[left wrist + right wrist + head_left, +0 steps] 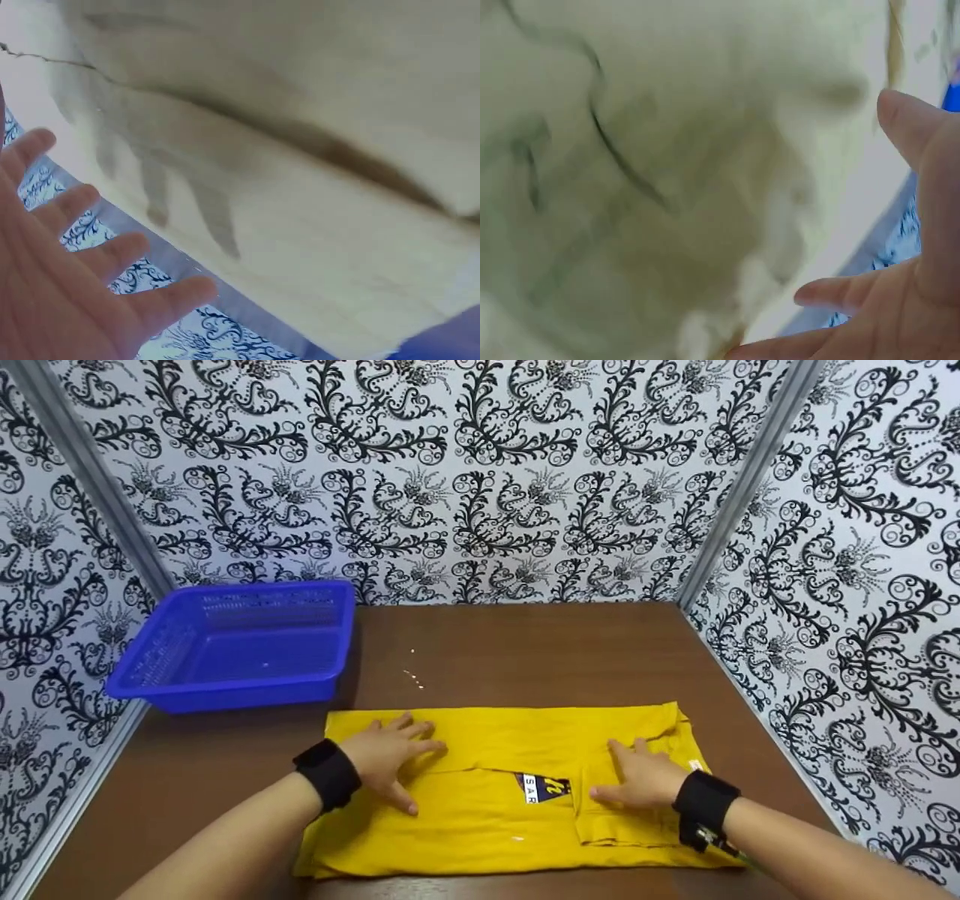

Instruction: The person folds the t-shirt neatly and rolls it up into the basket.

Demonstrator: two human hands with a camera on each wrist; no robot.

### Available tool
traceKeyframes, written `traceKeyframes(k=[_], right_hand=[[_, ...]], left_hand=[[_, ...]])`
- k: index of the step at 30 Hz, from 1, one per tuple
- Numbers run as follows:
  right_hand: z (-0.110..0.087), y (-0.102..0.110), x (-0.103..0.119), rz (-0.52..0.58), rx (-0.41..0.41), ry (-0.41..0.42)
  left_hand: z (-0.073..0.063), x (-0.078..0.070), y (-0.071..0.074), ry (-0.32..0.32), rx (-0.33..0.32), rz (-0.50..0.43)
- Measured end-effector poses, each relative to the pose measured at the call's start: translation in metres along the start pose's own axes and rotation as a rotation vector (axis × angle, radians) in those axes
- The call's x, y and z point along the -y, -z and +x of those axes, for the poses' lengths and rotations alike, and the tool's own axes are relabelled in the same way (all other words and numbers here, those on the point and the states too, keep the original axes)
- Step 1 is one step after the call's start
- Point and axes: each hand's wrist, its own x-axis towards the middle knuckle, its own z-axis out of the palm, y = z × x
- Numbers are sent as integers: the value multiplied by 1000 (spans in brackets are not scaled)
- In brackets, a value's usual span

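A yellow T-shirt (pixel 480 836) lies on the table, folded into a long rectangle, its printed dark and white patch partly showing between the folds. My left hand (pixel 390 761) is over its left part, fingers spread and fairly straight. In the left wrist view the fingers (pixel 116 259) cast shadows on the cloth (pixel 300 225) and appear slightly apart from it. Over the folded sleeve at the right end, my right hand (pixel 641 780) has its fingers extended and thumb out. The right wrist view shows that palm (pixel 889 319) with nothing in it; whether it touches the cloth I cannot tell.
A blue plastic basket (pixel 225 690) with perforated sides stands at the table's back left. The brown tabletop (pixel 525 652) stretches behind the shirt, with small glints of light on it. Patterned panels (pixel 480 480) enclose the back and both sides.
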Motion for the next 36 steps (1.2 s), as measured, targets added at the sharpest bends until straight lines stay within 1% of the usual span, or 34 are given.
traceKeyframes(k=[4,7,13,15,19,22,25,30,33,36], right_hand=[[6,-10,-2,4,6,23],[12,-9,-2,12,5,29],[28,10,-3,31,18,44],[37,17,-4,45,30,46],[65,25,-14,60,52,51],[87,30,-19,60,65,64],[104,39,-18,72,86,67],[120,54,-10,70,125,79],[128,59,-8,84,133,90],[140,60,-11,102,128,91]], left_hand=[[6,-3,-4,10,56,16],[6,-4,-8,24,69,10],[6,-6,-16,16,6,-7],[7,-8,-20,27,-13,4],[6,-18,-21,86,-30,21],[4,-31,-18,143,-27,10],[2,-43,-14,197,-23,-7],[2,-57,-15,266,-32,-20],[4,-62,-19,301,-38,-32],[8,-66,-23,327,-38,-29]])
